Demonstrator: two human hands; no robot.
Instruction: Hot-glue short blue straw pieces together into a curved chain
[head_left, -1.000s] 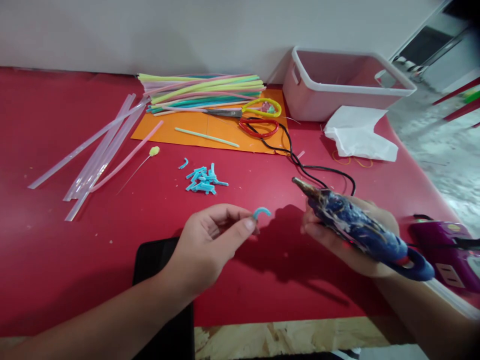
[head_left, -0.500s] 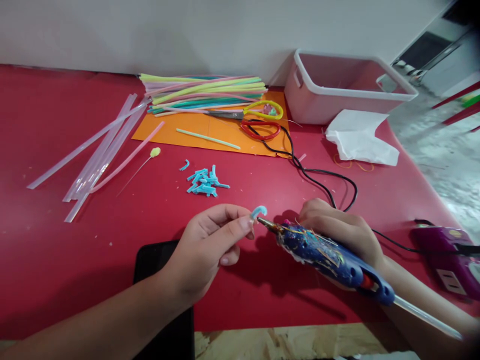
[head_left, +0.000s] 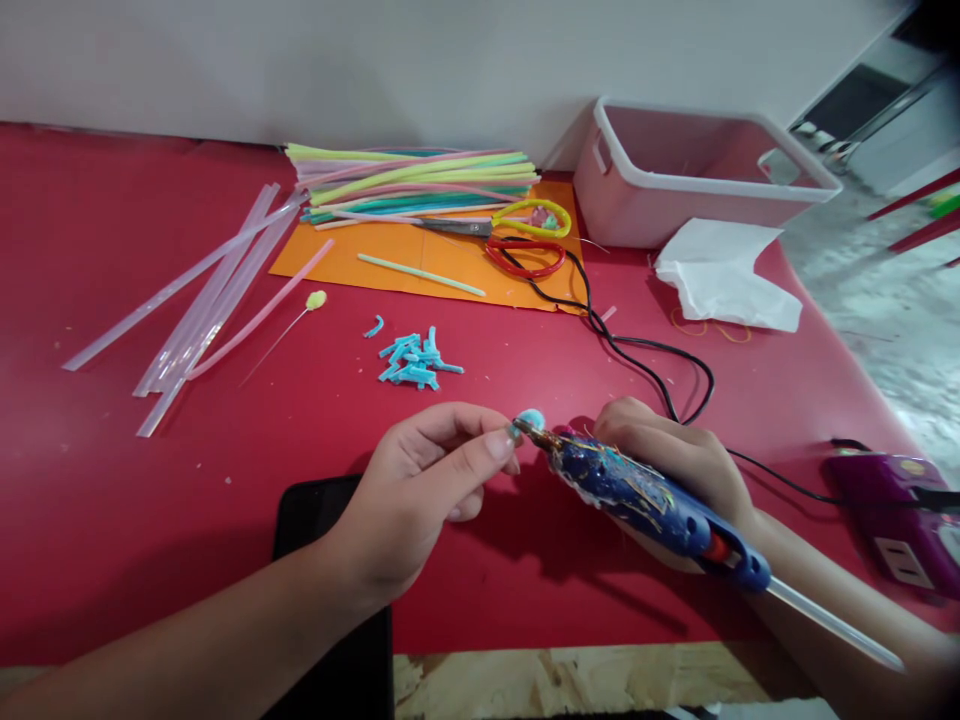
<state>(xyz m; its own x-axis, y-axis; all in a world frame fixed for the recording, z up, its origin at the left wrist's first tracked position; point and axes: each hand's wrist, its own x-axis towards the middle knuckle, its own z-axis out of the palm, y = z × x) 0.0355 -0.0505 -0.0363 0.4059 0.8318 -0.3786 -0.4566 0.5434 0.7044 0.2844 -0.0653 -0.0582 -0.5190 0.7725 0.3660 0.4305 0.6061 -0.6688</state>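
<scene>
Left hand (head_left: 431, 490) is pinching a short, curved blue piece (head_left: 532, 418) between thumb and forefinger, its free part projecting to the right of the fingertips, above the red tabletop (head_left: 225, 560). Right hand (head_left: 679, 460) is gripping a blue glue gun (head_left: 637, 500) around its body; the trigger is not showing, so cannot tell whether a finger is pressing it. The metal nozzle (head_left: 536, 433) is overlapping the piece in this view, close to the left fingertips; whether the two are touching, cannot tell. A clear glue stick (head_left: 836, 625) is protruding from the rear of the gun. Beyond the left hand, a small pile of blue pieces (head_left: 412, 365) is lying on the tabletop, with one curved offcut (head_left: 374, 326) resting just apart to its left. A black cable (head_left: 667, 390) is looping beyond the right hand. On handling, am judging the held piece to be very light, fuzzy and soft, bendable rather than stiff, hardly slippery and fairly easy to crush; am favouring a gentle pinch at its extreme end, well clear of the nozzle, which is probably running hot. Am rating the gun as rigid and much heavier, with its crusted surface likely feeling rough; best hold is behind the nozzle, around body and handle.
</scene>
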